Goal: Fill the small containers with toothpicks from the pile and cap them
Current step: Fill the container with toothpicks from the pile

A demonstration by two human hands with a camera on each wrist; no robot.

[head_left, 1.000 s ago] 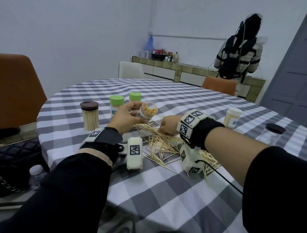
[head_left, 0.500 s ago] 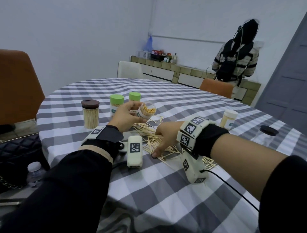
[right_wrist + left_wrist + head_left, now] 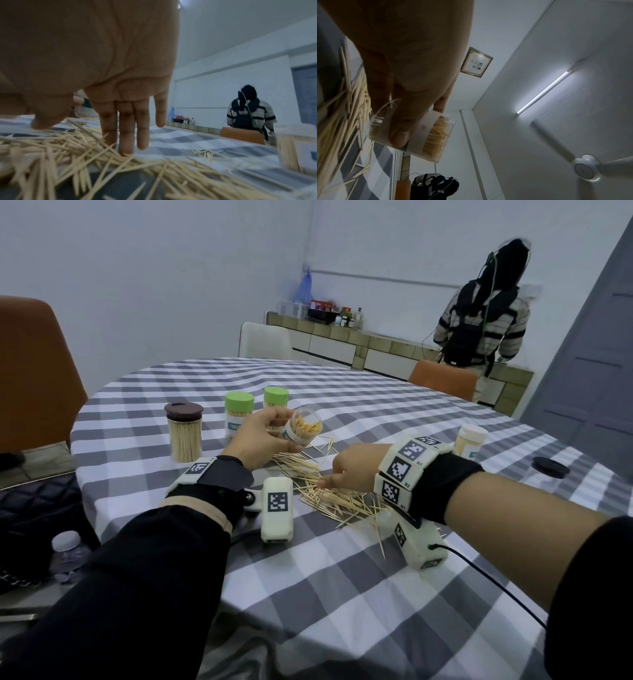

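Where toothpicks (image 3: 329, 494) lie, a checked tablecloth (image 3: 342, 594).

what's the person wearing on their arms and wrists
Black sleeves, the left with a tan cuff. Each wrist carries a black strap and white blocks printed with black square markers: left camera block, right marker band. A black cable trails from the right unit.
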